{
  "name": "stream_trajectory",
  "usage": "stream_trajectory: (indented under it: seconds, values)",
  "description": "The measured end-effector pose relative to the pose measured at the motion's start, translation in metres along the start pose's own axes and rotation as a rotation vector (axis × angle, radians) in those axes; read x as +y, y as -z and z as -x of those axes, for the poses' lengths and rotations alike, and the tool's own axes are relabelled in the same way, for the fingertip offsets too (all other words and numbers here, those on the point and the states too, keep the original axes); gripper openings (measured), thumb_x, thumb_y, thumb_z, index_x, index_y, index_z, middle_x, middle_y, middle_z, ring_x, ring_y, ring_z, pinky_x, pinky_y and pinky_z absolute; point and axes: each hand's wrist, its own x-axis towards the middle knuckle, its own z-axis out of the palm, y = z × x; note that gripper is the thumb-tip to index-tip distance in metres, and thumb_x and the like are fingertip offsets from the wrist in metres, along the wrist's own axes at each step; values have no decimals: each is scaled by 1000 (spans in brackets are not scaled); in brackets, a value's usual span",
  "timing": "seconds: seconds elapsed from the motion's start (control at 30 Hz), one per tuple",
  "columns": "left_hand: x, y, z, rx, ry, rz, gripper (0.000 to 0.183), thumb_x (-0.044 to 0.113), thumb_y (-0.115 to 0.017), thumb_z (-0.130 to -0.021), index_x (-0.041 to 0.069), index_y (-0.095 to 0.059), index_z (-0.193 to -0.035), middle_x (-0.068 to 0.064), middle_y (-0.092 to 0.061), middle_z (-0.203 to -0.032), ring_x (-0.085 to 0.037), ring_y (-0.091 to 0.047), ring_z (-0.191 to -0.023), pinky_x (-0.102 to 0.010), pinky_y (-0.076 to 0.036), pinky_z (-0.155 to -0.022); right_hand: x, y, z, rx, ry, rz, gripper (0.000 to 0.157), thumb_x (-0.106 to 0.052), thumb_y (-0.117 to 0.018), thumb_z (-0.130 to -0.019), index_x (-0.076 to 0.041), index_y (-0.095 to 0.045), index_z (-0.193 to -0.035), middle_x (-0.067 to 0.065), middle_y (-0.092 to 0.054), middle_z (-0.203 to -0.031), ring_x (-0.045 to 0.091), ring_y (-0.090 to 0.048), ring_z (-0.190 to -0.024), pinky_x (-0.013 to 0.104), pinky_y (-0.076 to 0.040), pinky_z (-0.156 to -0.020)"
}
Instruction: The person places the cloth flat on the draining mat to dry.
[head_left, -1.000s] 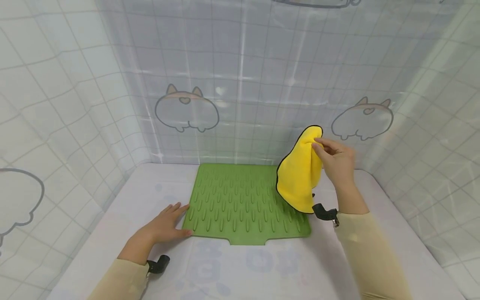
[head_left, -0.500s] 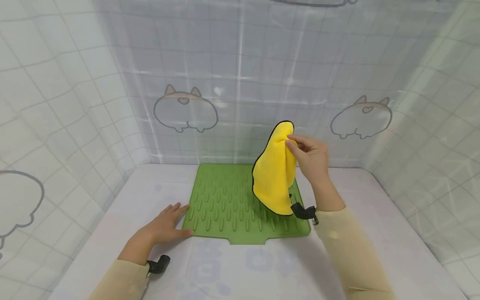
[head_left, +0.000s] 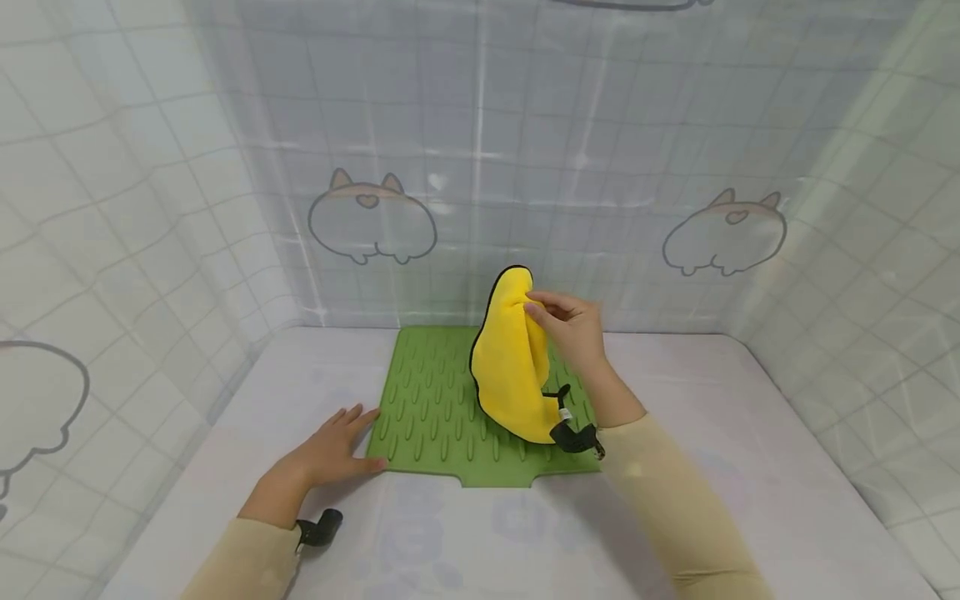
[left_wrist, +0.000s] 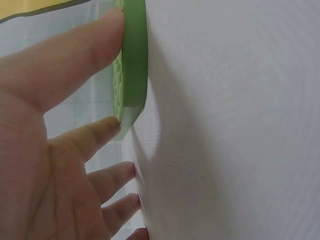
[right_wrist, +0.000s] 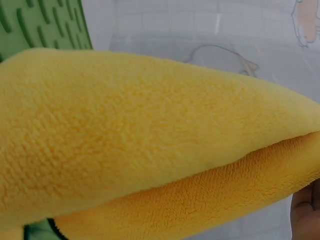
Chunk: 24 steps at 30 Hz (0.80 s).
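A yellow plush cloth [head_left: 506, 367] with a black edge hangs in folds over the green ribbed mat [head_left: 427, 400]. My right hand [head_left: 573, 329] pinches it near its top between thumb and fingers. In the right wrist view the cloth [right_wrist: 130, 130] fills most of the picture, and only a bit of the hand [right_wrist: 306, 212] shows at the right edge. My left hand [head_left: 330, 450] lies with spread fingers at the mat's left edge. Up close, its thumb and index fingertip touch the mat's side [left_wrist: 135, 55], while the other fingertips rest on the white table surface.
A pale table cover [head_left: 675, 392] surrounds the mat. Grid-patterned sheeting [head_left: 570, 167] with cartoon dog drawings rises behind and at both sides. A black wrist camera mount [head_left: 321, 527] sits at my left sleeve, another [head_left: 576, 437] by my right sleeve, overlapping the cloth's lower corner.
My right hand has carried the yellow cloth leftward from the mat's right side to over its middle, and lowered a little in the last half second. My left hand stays in place.
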Motion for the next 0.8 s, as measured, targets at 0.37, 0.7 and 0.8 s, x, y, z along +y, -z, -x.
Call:
stream_trajectory:
  seconds: [0.37, 0.7, 0.8]
  values:
    - [-3, -1, -2, -2, 5, -19, 93, 64, -61, -75, 12, -30, -145, -25, -20, -148, -48, -13, -134, -67, -19, -100, 57, -22, -7, -105, -103, 16, 29, -30, -68, -83, -13, -71, -106, 3, -68, -96, 16, -60, -75, 23, -50, -61]
    - [-1, 1, -1, -2, 2, -13, 93, 64, -60, -75, 9, -30, -145, -27, -20, -147, -49, -14, -133, -68, -19, -99, 96, -43, -9, -269, -212, 252, 19, -41, -64, -82, -33, -71, -99, -12, -65, -104, 9, -61, -86, 26, -53, -71]
    - [-1, 1, 0, -11, 1, 1, 93, 64, -60, -75, 10, -30, -145, -26, -20, -147, -49, -13, -133, -68, -19, -99, 103, -46, -7, -300, -246, 297, 16, -39, -64, -83, -35, -70, -97, -14, -65, -101, 9, -60, -85, 26, -53, -71]
